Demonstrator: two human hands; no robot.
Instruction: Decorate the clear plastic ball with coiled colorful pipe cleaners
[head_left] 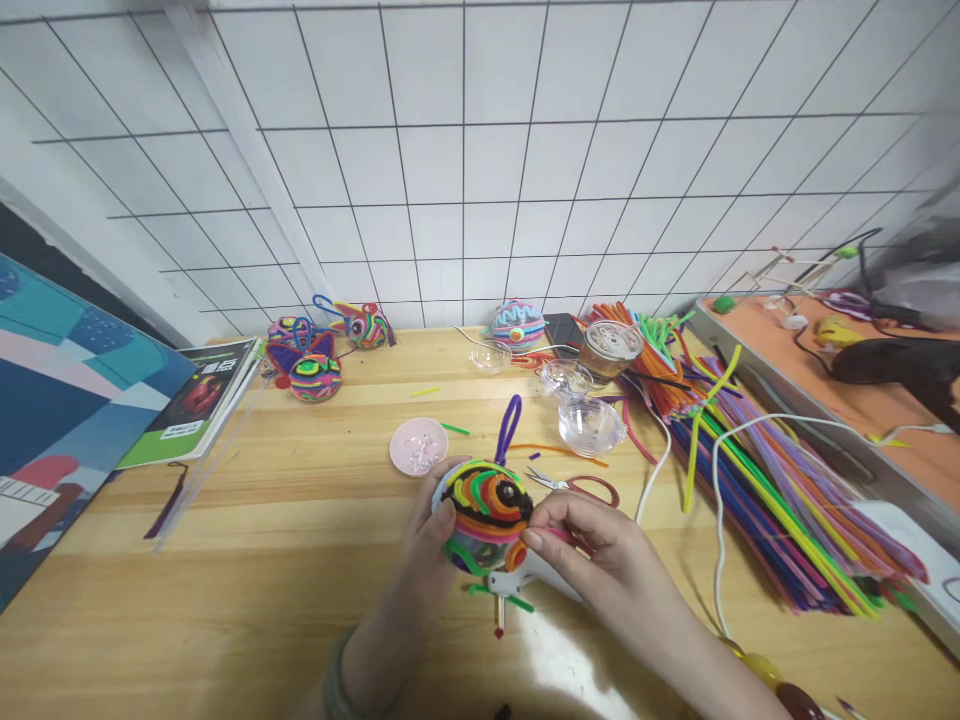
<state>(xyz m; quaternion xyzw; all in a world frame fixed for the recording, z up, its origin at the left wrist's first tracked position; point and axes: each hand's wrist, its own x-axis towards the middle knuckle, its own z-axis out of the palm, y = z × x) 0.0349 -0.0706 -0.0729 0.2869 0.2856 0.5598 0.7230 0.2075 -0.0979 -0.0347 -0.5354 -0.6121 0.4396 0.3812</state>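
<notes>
My left hand (431,535) is closed around a clear ball decorated with colourful pipe cleaners (480,505), with a purple loop (509,430) standing up from its top. A round black eye sits on the ball's right side. At that same side my right hand (592,540) pinches thumb and forefinger together against the ball's edge; what lies between the fingertips is too small to make out. Below the ball lies a white glue gun (536,572), partly hidden by my right hand. Green pipe cleaner scraps (520,603) are by its nozzle.
Red-handled scissors (592,488) lie behind my right hand. A pink dish (418,447) holds small sparkly bits. Clear plastic half-shells (591,428) stand farther back. Bundled pipe cleaners (772,490) and a white cable (718,520) spread across the right. Finished decorated balls (315,378) sit near the wall.
</notes>
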